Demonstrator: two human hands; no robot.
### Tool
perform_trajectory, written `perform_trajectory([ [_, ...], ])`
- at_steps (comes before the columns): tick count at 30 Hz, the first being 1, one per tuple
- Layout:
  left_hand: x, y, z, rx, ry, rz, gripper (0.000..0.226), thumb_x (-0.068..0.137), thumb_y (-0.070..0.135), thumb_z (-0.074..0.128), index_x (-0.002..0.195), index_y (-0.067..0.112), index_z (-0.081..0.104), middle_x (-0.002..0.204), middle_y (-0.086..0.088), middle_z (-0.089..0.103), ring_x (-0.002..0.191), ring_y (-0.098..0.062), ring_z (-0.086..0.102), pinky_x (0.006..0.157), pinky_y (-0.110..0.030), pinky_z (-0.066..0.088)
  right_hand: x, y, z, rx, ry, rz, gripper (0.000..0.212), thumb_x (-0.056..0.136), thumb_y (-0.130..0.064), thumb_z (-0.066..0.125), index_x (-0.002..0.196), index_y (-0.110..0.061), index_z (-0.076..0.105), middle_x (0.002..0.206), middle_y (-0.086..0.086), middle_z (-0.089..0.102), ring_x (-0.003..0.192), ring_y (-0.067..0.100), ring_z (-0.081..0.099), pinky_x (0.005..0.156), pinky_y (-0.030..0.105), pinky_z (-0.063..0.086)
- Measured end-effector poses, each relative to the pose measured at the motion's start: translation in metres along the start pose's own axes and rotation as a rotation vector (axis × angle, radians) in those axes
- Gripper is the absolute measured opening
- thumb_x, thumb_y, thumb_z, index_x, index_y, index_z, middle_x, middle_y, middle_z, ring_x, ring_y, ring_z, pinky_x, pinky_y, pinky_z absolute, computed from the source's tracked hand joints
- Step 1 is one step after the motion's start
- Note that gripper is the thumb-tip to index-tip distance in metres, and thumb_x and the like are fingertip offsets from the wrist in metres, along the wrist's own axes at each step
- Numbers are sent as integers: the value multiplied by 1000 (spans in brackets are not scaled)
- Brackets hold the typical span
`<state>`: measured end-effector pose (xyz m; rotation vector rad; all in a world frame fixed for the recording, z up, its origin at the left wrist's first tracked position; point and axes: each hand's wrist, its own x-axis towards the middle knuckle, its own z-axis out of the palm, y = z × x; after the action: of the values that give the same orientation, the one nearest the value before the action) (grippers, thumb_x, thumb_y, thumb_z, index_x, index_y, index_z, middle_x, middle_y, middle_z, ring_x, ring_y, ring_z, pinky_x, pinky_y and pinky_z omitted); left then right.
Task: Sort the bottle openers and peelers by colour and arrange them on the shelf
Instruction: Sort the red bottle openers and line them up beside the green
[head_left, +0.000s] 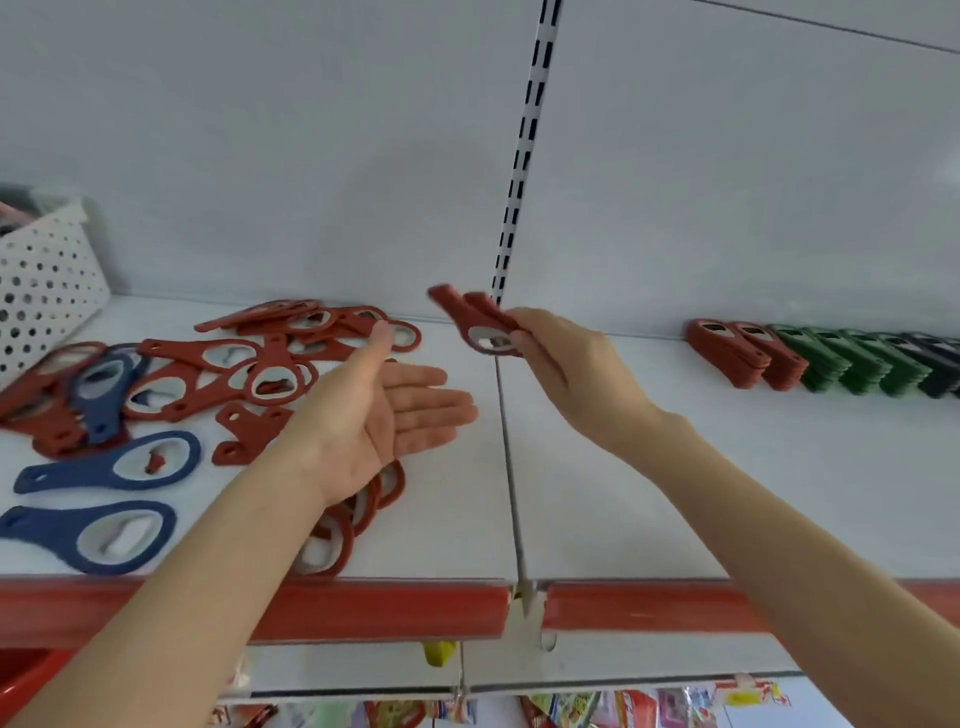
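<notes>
Shelving (623, 493) of smooth white board, edged by a glossy red front strip (389, 608), runs beneath a pale back wall (260, 130); far left stands a white basket (47, 280) punched with round holes; beside it sprawls a heap of red bottle openers (218, 374), flat and oval-headed, with blue openers (109, 462) among them; the left hand (384, 410) hovers above, palm up, fingers straight; past the slotted upright (519, 171), the right hand (561, 364) pinches a small bunch of red openers (478, 322) in mid-air; far right, the sorted rows (852, 364) stand red, green, then dark.
</notes>
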<state>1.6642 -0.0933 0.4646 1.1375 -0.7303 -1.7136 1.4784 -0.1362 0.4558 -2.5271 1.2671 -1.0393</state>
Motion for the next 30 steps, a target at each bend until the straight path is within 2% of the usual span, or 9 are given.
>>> perform_trajectory([
  [3, -8, 5, -9, -134, -123, -88, 67, 89, 52, 39, 85, -8, 67, 78, -20, 70, 61, -20, 70, 45, -21, 54, -11, -16, 13, 34, -10, -264, 39, 98, -26, 38, 112, 0, 64, 108, 11, 67, 100, 22, 61, 89, 30, 47],
  [6, -17, 3, -15, -145, -141, -63, 34, 73, 29, 57, 65, 0, 73, 69, -13, 69, 57, -13, 68, 42, -17, 52, -9, -23, 25, 84, -6, -354, 37, 97, -22, 39, 114, -1, 64, 118, 16, 62, 112, 24, 54, 99, 29, 43],
  [10, -28, -4, -29, -107, -87, 92, 16, 75, 9, 57, 82, 1, 68, 78, -13, 70, 62, -12, 68, 49, -17, 53, 7, -29, 30, 196, -53, -55, 31, 96, -16, 48, 123, -4, 58, 123, 9, 59, 114, 11, 49, 99, 16, 37],
  [15, -41, -8, -42, -221, 83, 195, 22, 92, 1, 37, 104, -2, 55, 81, -14, 71, 59, -12, 65, 51, -21, 53, 36, -29, 43, -17, -427, 388, 48, 89, -39, 56, 128, -11, 51, 120, 6, 58, 110, 21, 55, 92, 30, 43],
  [20, -51, -14, -43, -217, 156, 296, 23, 92, 0, 37, 100, 7, 57, 76, -11, 70, 58, -12, 64, 54, -26, 55, 48, -37, 58, -50, -532, 408, 50, 82, -32, 68, 117, 0, 54, 110, 13, 62, 95, 26, 58, 84, 38, 49],
  [22, -55, -17, -42, -193, 177, 312, 23, 92, 1, 39, 101, 11, 58, 75, -10, 69, 58, -12, 62, 52, -26, 54, 52, -36, 57, 14, -543, 423, 43, 79, -24, 71, 103, 9, 59, 86, 20, 62, 73, 29, 55, 69, 37, 49],
  [24, -57, -20, -42, -193, 193, 312, 22, 93, 3, 41, 103, 13, 58, 75, -9, 66, 58, -12, 60, 52, -27, 54, 54, -34, 52, 119, -551, 456, 28, 76, -16, 73, 75, 9, 61, 64, 12, 47, 56, 21, 41, 53, 28, 35],
  [28, -61, -26, -38, -220, 202, 317, 19, 97, 17, 42, 106, 17, 59, 80, -11, 66, 60, -14, 62, 52, -27, 54, 49, -32, 42, 366, -541, 516, 8, 78, -11, 71, 83, -9, 65, 79, 6, 61, 70, 15, 52, 57, 19, 38],
  [30, -63, -29, -37, -245, 180, 321, 22, 97, 24, 41, 112, 15, 56, 87, -13, 67, 66, -17, 65, 53, -27, 55, 47, -34, 37, 467, -483, 480, 11, 78, -8, 70, 80, -16, 62, 75, 2, 62, 66, 12, 53, 56, 15, 40],
])
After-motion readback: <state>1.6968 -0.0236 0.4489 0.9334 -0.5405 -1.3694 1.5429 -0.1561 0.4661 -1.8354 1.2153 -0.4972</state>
